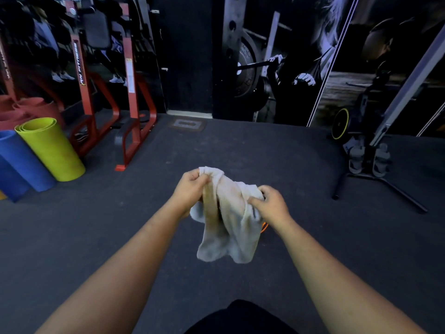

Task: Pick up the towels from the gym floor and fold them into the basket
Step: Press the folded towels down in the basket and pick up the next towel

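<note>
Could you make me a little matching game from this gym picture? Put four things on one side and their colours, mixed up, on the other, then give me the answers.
Things:
1. towel held in both hands
2. rolled mat nearest the rack
3. rolled mat at the left edge
4. weight rack

Colours:
A. blue
B. red
C. off-white
D. yellow-green

Pairs: 1-C, 2-D, 3-A, 4-B.

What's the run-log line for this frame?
stage: towel lifted, unfolded | left hand: grips towel | right hand: grips towel | basket: not in view | floor: no other towels visible
</note>
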A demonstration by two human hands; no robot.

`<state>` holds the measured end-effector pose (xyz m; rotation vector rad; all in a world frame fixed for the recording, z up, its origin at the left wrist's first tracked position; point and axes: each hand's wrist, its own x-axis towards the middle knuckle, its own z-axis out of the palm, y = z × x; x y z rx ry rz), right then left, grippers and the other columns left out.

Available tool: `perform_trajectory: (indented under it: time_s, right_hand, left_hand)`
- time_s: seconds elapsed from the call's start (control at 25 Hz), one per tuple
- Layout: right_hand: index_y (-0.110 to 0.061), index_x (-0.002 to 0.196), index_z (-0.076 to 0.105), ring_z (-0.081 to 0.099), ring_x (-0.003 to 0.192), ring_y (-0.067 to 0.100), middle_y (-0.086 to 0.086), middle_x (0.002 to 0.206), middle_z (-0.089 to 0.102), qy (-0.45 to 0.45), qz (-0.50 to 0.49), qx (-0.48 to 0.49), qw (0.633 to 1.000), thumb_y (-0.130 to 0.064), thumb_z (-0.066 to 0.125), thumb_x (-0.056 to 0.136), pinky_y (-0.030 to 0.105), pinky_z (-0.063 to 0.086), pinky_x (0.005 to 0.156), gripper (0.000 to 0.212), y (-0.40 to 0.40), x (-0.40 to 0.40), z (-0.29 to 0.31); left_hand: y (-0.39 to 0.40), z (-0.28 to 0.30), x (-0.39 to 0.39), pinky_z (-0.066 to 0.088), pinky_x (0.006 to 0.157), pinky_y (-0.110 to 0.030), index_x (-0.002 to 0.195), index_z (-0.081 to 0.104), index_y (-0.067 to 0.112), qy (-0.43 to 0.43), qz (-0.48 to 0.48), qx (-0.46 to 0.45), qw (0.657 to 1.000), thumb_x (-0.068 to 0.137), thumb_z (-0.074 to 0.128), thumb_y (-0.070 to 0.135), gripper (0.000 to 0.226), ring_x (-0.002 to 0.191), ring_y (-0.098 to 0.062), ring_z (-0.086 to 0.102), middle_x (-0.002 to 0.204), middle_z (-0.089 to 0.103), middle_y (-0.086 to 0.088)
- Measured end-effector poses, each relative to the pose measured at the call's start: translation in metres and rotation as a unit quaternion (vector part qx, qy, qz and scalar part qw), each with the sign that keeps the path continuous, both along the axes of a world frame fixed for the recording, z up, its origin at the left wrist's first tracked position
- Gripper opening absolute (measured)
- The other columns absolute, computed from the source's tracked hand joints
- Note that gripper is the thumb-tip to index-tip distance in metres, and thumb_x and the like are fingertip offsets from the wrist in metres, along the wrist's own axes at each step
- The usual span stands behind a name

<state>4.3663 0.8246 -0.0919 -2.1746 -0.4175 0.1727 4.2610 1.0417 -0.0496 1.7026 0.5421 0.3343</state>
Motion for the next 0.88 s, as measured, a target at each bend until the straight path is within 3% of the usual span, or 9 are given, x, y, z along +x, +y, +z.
perform_trajectory:
  time_s: [0.16, 0.2, 0.28, 0.36, 0.48, 0.68, 0.72, 0.8, 0.88]
  right_hand:
    - [-0.018, 0.081, 0.062, 0.059, 0.075, 0.025, -0.001, 0.077, 0.066, -0.052, -0.091, -0.044, 0.993, -0.034, 0.059, 0.096, 0.037, 0.048, 0.066, 0.022, -0.007, 0.012, 0.002]
    - [-0.019, 0.077, 0.06, 0.058, 0.076, 0.024, 0.0, 0.075, 0.063, 0.025, -0.1, 0.056, 0.993, -0.032, 0.057, 0.097, 0.036, 0.045, 0.066, 0.024, -0.002, 0.009, 0.006]
    - [-0.02, 0.08, 0.062, 0.061, 0.083, 0.022, 0.001, 0.081, 0.067, 0.207, -0.126, 0.296, 0.924, -0.029, 0.057, 0.1, 0.034, 0.046, 0.071, 0.023, 0.008, -0.002, 0.014]
    - [-0.018, 0.091, 0.06, 0.062, 0.087, 0.014, -0.002, 0.089, 0.067, 0.211, -0.105, 0.336, 0.912, -0.044, 0.061, 0.099, 0.033, 0.049, 0.076, 0.027, 0.011, -0.009, 0.019]
    - [-0.018, 0.107, 0.054, 0.06, 0.092, 0.015, -0.006, 0.099, 0.061, 0.04, 0.025, 0.028, 0.999, -0.058, 0.081, 0.074, 0.039, 0.051, 0.079, 0.059, 0.006, -0.009, 0.017]
    - [-0.017, 0.091, 0.062, 0.065, 0.098, 0.038, 0.011, 0.099, 0.069, -0.048, -0.048, -0.235, 0.97, -0.043, 0.059, 0.089, 0.036, 0.043, 0.068, 0.026, 0.006, -0.008, 0.018]
    - [-0.016, 0.089, 0.063, 0.065, 0.099, 0.039, 0.014, 0.1, 0.07, -0.025, -0.064, -0.197, 0.978, -0.038, 0.056, 0.091, 0.037, 0.043, 0.069, 0.024, 0.005, -0.005, 0.017]
    - [-0.013, 0.088, 0.065, 0.066, 0.097, 0.037, 0.015, 0.097, 0.071, 0.141, -0.086, 0.069, 0.984, -0.024, 0.05, 0.092, 0.042, 0.049, 0.075, 0.019, 0.005, 0.002, 0.015]
    - [-0.014, 0.093, 0.064, 0.064, 0.092, 0.03, 0.011, 0.094, 0.07, 0.285, -0.122, 0.312, 0.898, -0.017, 0.045, 0.095, 0.041, 0.051, 0.079, 0.019, 0.005, -0.002, 0.014]
  left_hand:
    - [0.008, 0.005, -0.004, 0.054, 0.066, -0.027, 0.087, 0.069, 0.024, -0.006, 0.091, 0.128, 0.988, 0.095, 0.05, 0.014, 0.023, 0.076, -0.009, 0.068, 0.084, 0.073, 0.006]
    - [0.009, 0.004, -0.003, 0.054, 0.07, -0.028, 0.09, 0.07, 0.022, -0.017, 0.088, 0.094, 0.992, 0.097, 0.05, 0.015, 0.022, 0.079, -0.01, 0.068, 0.087, 0.074, 0.006]
    - [0.01, 0.003, 0.001, 0.053, 0.076, -0.034, 0.099, 0.066, 0.008, -0.033, 0.08, 0.005, 0.996, 0.101, 0.052, 0.025, 0.022, 0.085, -0.015, 0.066, 0.09, 0.07, 0.002]
    - [0.012, 0.006, 0.004, 0.052, 0.077, -0.039, 0.101, 0.061, 0.002, -0.04, 0.075, -0.022, 0.996, 0.104, 0.053, 0.035, 0.035, 0.084, -0.019, 0.061, 0.088, 0.064, -0.005]
    - [0.014, 0.016, 0.008, 0.051, 0.075, -0.041, 0.096, 0.061, 0.005, -0.053, 0.034, -0.043, 0.997, 0.102, 0.055, 0.044, 0.039, 0.081, -0.023, 0.058, 0.086, 0.058, -0.009]
    - [0.003, 0.024, 0.012, 0.047, 0.078, -0.046, 0.105, 0.058, -0.001, -0.083, -0.048, -0.037, 0.995, 0.091, 0.062, 0.059, 0.061, 0.085, -0.026, 0.056, 0.092, 0.06, -0.009]
    - [0.0, 0.024, 0.011, 0.048, 0.078, -0.047, 0.105, 0.059, 0.001, -0.093, -0.044, -0.039, 0.994, 0.092, 0.062, 0.058, 0.058, 0.086, -0.026, 0.057, 0.093, 0.061, -0.009]
    - [-0.006, 0.026, 0.008, 0.054, 0.08, -0.046, 0.105, 0.062, 0.005, -0.118, -0.035, -0.063, 0.99, 0.099, 0.06, 0.049, 0.044, 0.089, -0.024, 0.063, 0.096, 0.066, -0.009]
    - [-0.005, 0.025, 0.006, 0.055, 0.078, -0.042, 0.107, 0.06, 0.0, -0.14, -0.021, -0.067, 0.988, 0.103, 0.057, 0.04, 0.04, 0.087, -0.022, 0.063, 0.094, 0.066, -0.008]
